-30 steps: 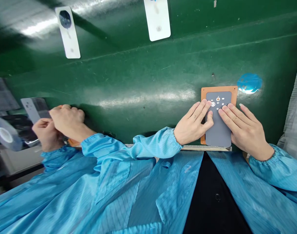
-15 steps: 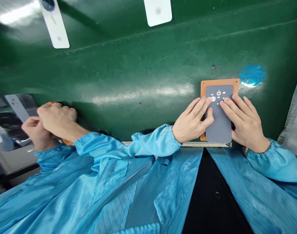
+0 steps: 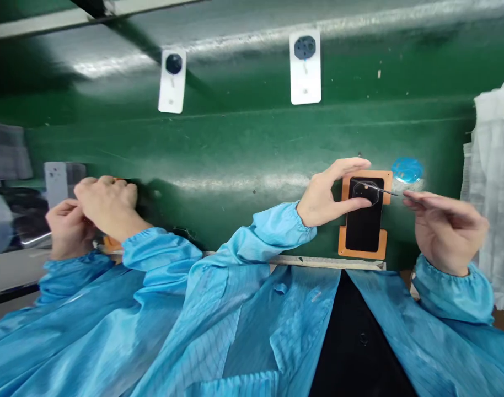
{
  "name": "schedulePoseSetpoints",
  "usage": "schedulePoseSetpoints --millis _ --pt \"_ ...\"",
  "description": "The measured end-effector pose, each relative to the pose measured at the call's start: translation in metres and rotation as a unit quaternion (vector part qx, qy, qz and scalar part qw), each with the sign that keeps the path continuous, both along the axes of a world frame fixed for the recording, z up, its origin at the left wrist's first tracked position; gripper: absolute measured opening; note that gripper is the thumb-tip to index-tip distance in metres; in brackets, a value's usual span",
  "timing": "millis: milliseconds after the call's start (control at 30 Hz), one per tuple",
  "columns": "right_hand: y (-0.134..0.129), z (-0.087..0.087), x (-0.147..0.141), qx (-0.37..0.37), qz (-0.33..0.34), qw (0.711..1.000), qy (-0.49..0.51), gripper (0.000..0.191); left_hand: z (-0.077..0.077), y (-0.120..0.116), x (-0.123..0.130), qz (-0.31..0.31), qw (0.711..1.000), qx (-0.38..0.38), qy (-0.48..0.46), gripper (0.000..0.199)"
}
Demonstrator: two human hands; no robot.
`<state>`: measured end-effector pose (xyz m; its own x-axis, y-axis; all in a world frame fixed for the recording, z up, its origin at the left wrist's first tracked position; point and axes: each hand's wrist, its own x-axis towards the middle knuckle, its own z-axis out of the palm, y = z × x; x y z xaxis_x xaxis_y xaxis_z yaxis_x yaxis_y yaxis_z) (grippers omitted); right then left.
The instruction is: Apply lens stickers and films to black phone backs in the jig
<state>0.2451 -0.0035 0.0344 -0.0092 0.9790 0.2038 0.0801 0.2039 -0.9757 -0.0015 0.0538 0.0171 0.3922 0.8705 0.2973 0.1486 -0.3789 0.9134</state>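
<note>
Panel (image 3: 362,226), black, sits within orange fixture (image 3: 383,242), which likely keeps it square. Left hand (image 3: 320,201), at fixture's left, spreads thumb and fingers apart over it, probably for steadying; right hand (image 3: 448,231), right of fixture, pinches thin tool (image 3: 386,192), tip over panel's upper end.

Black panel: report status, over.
Left hand open, overlapping black panel. Right hand pinching thin tool. Panel on orange fixture. Blue disc beside fixture.
</note>
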Motion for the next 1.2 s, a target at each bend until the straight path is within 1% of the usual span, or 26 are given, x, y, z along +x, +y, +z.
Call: schedulePoseSetpoints --millis 33,67,100,133,200,233,300,367,433,500,567,600,667,700,733,767,800,833,900,967,1000,1033,1067,1133,1167,1200 --pt "0.007 -0.001 -0.001 -0.024 -0.024 0.995 0.092 0.022 0.008 0.003 0.008 0.009 0.999 -0.02 -0.037 0.044" --pt "0.014 -0.002 -0.003 -0.058 -0.04 0.98 0.187 0.02 0.015 0.004 0.016 0.019 0.997 -0.028 -0.062 0.033" --pt "0.021 -0.005 -0.004 -0.102 -0.049 0.953 0.282 0.017 0.021 0.005 0.023 0.034 0.996 -0.024 -0.076 0.023" --pt "0.026 -0.007 -0.005 -0.146 -0.051 0.921 0.358 0.014 0.026 0.005 0.029 0.053 0.995 -0.012 -0.082 0.018" --pt "0.034 -0.009 -0.007 -0.202 -0.051 0.864 0.458 0.011 0.032 0.003 0.037 0.088 0.992 0.023 -0.087 0.015" --pt "0.035 -0.009 -0.009 -0.219 -0.049 0.839 0.496 0.012 0.033 0.001 0.04 0.097 0.99 0.043 -0.09 0.015" --pt "0.037 -0.006 -0.014 -0.243 -0.044 0.799 0.548 0.015 0.033 -0.001 0.042 0.105 0.986 0.08 -0.102 0.013" --pt "0.036 -0.003 -0.021 -0.256 -0.037 0.776 0.575 0.019 0.032 -0.002 0.043 0.102 0.982 0.113 -0.116 0.01" --pt "0.037 -0.001 -0.027 -0.26 -0.029 0.768 0.585 0.023 0.03 -0.002 0.042 0.097 0.976 0.146 -0.127 0.007" --pt "0.038 0.0 -0.031 -0.26 -0.02 0.773 0.579 0.025 0.029 -0.002 0.041 0.101 0.969 0.185 -0.129 0.004" --pt "0.04 0.002 -0.033 -0.256 -0.014 0.796 0.547 0.024 0.028 -0.001 0.04 0.122 0.96 0.224 -0.116 0.003" --pt "0.041 0.003 -0.034 -0.25 -0.014 0.816 0.521 0.022 0.027 0.0 0.039 0.134 0.956 0.242 -0.102 0.002" --pt "0.042 0.005 -0.035 -0.219 -0.019 0.871 0.438 0.019 0.027 0.003 0.037 0.15 0.952 0.258 -0.069 0.005" --pt "0.043 0.006 -0.037 -0.191 -0.027 0.904 0.382 0.019 0.027 0.005 0.035 0.147 0.956 0.249 -0.054 0.01" --pt "0.043 0.007 -0.038 -0.159 -0.036 0.933 0.321 0.02 0.027 0.007 0.034 0.141 0.964 0.221 -0.045 0.015" --pt "0.044 0.007 -0.04 -0.127 -0.048 0.956 0.261 0.021 0.026 0.009 0.033 0.129 0.975 0.176 -0.04 0.022" --pt "0.044 0.007 -0.042 -0.1 -0.061 0.971 0.209 0.022 0.026 0.011 0.032 0.118 0.985 0.121 -0.04 0.029" --pt "0.046 0.006 -0.045 -0.082 -0.072 0.979 0.172 0.022 0.025 0.012 0.032 0.108 0.991 0.062 -0.043 0.036" --pt "0.05 0.004 -0.05 -0.075 -0.084 0.983 0.144 0.023 0.022 0.014 0.032 0.097 0.993 -0.045 -0.057 0.046" --pt "0.06 0.003 -0.055 -0.085 -0.084 0.981 0.151 0.025 0.019 0.02 0.031 0.094 0.985 -0.121 -0.082 0.051" --pt "0.069 0.003 -0.057 -0.089 -0.083 0.98 0.157 0.026 0.018 0.026 0.03 0.093 0.981 -0.145 -0.093 0.053" --pt "0.081 0.005 -0.058 -0.087 -0.083 0.979 0.165 0.028 0.019 0.034 0.027 0.091 0.979 -0.156 -0.097 0.053" --pt "0.095 0.008 -0.058 -0.082 -0.083 0.978 0.174 0.03 0.019 0.045 0.022 0.087 0.981 -0.15 -0.092 0.052" --pt "0.13 0.014 -0.055 -0.072 -0.08 0.974 0.198 0.035 0.022 0.076 0.009 0.089 0.99 -0.101 -0.047 0.046" --pt "0.147 0.017 -0.052 -0.078 -0.077 0.971 0.214 0.038 0.023 0.095 0.003 0.103 0.992 -0.07 -0.009 0.043" --pt "0.161 0.019 -0.05 -0.104 -0.076 0.965 0.23 0.037 0.024 0.116 -0.003 0.139 0.988 -0.051 0.036 0.041"
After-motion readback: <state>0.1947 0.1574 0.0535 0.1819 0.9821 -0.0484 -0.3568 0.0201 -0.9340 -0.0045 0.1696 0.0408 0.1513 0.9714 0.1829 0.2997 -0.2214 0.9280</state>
